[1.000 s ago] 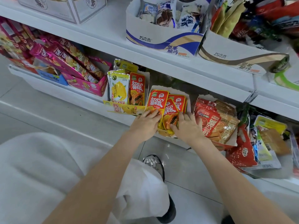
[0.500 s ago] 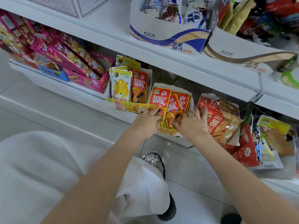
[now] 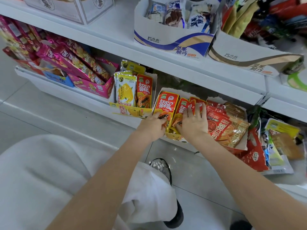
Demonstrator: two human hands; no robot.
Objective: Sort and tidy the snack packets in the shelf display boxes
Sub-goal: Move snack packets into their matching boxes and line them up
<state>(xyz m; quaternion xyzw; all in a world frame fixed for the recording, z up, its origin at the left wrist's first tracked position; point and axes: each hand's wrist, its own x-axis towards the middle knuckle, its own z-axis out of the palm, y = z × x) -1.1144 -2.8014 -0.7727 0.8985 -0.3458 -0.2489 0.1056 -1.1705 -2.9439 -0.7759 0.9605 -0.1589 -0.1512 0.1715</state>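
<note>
Nearest you, your two bare forearms reach forward from a crouch, over pale trousers and a silver shoe (image 3: 160, 165) on the tiled floor.

Your left hand (image 3: 153, 126) curls its fingers over the bottom of the front red papaya packet (image 3: 165, 106), pinching it at the front lip of the open display box (image 3: 174, 136). Your right hand (image 3: 194, 123) lies beside it with fingers spread flat, pressing on the red packets behind (image 3: 182, 107) in the same box, on the lower shelf.

The box looks to jut past the shelf edge, so downward pressure from either hand could tip it and spill the packets onto the floor.

Just right of your right hand, a leaning stack of larger red and orange packets (image 3: 222, 128) touches the box; a sideways nudge could slide them off.

To the left, the neighbouring box (image 3: 131, 112) holds yellow mango packets (image 3: 126, 90) mixed with one red packet; it stands close enough that a sweep of your left elbow could topple it.

Above, the upper shelf (image 3: 166, 62) carries white cartons.
</note>
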